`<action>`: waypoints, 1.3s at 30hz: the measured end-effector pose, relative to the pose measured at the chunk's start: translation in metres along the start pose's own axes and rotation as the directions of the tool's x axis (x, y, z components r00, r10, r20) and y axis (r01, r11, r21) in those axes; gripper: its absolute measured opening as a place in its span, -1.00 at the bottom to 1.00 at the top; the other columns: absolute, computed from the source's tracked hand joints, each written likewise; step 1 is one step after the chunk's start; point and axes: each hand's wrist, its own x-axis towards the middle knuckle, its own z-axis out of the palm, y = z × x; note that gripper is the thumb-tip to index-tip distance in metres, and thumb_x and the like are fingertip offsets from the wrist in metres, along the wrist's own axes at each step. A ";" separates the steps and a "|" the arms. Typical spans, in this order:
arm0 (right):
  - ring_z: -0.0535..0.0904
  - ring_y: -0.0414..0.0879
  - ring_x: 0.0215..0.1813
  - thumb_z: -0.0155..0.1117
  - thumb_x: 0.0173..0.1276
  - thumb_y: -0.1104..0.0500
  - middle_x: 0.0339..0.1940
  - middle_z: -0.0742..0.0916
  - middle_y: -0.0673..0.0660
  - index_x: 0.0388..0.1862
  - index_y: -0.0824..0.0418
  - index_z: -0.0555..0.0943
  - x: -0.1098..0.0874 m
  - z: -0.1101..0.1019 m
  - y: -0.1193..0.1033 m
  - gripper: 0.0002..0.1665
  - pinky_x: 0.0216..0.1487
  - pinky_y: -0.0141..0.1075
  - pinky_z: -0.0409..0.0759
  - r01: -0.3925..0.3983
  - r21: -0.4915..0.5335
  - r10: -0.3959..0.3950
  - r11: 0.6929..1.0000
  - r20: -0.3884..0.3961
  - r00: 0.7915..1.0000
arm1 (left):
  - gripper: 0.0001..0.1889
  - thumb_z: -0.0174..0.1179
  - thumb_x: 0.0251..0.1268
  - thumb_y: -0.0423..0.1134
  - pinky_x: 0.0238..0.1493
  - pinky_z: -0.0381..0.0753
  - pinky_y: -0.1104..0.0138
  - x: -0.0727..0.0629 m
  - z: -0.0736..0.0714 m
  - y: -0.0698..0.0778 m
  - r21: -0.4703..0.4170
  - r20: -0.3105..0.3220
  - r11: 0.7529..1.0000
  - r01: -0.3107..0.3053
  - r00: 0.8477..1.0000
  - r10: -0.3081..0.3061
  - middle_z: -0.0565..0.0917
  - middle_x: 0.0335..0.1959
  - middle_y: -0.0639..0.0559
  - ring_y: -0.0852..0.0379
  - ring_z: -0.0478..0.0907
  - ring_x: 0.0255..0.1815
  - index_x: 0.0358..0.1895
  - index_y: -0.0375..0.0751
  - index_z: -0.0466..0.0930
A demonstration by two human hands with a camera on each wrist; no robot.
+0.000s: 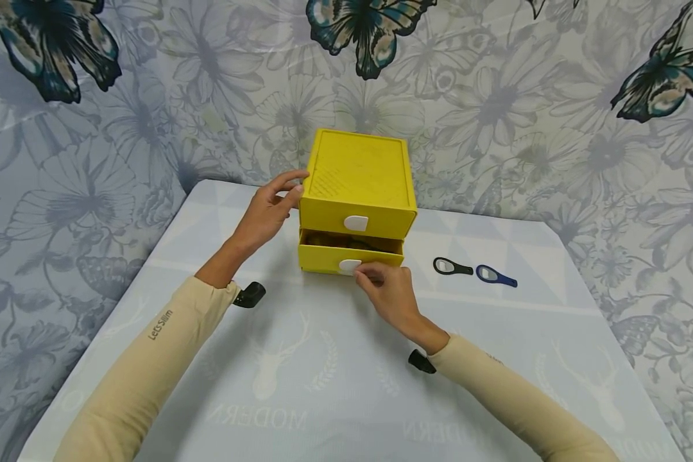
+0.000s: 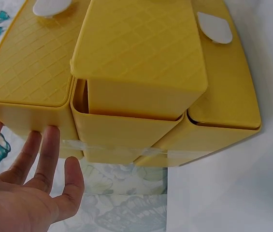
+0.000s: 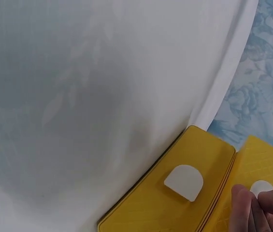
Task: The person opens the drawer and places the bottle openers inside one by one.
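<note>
A yellow drawer box (image 1: 360,170) with white handles stands toward the back of the table. Three stacked drawers show in the left wrist view, and the middle drawer (image 2: 143,43) sticks out past the others. Its inside looks dark in the head view, and what it contains cannot be made out. My right hand (image 1: 389,292) pinches the white handle (image 1: 349,265) of that drawer between thumb and fingers. Against the box's left side, near the top, rest the extended fingertips of my left hand (image 1: 268,212). The bottom drawer (image 3: 175,193) is closed.
Right of the box lie a small black tool (image 1: 453,266) and a blue one (image 1: 496,276), each with an oval head and short handle. A pale patterned cloth covers the table (image 1: 323,385). Behind it hangs a floral backdrop (image 1: 496,128) with butterflies.
</note>
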 end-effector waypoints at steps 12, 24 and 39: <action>0.81 -0.07 -0.24 0.35 0.41 0.20 -0.28 0.83 0.14 -0.20 0.27 0.77 0.025 0.004 0.014 -0.84 -0.22 -0.26 0.74 -0.010 -0.024 0.009 1.000 -0.022 1.000 | -0.53 -0.05 0.60 0.08 0.03 0.48 0.10 0.000 0.001 0.000 0.003 -0.004 1.000 0.004 1.000 -0.004 0.47 0.30 -0.14 -0.09 0.56 0.08 0.47 0.19 0.34; 0.80 -0.07 -0.24 0.36 0.40 0.19 -0.29 0.84 0.13 -0.19 0.27 0.78 0.026 0.001 0.019 -0.84 -0.23 -0.23 0.74 -0.033 -0.029 0.033 0.999 -0.008 0.999 | -0.52 -0.05 0.60 0.09 0.06 0.49 0.07 0.000 0.001 0.000 0.017 -0.013 1.000 0.002 1.000 -0.002 0.47 0.31 -0.14 -0.10 0.55 0.10 0.48 0.18 0.34; 0.80 -0.07 -0.24 0.38 0.37 0.23 -0.28 0.84 0.12 -0.21 0.27 0.80 0.018 0.008 0.040 -0.86 -0.21 -0.25 0.74 -0.117 -0.053 0.122 0.992 0.089 0.989 | -0.52 -0.05 0.59 0.10 0.15 0.46 -0.07 0.000 0.000 0.000 -0.006 0.006 1.000 0.026 1.000 -0.026 0.45 0.32 -0.14 -0.13 0.54 0.13 0.48 0.21 0.33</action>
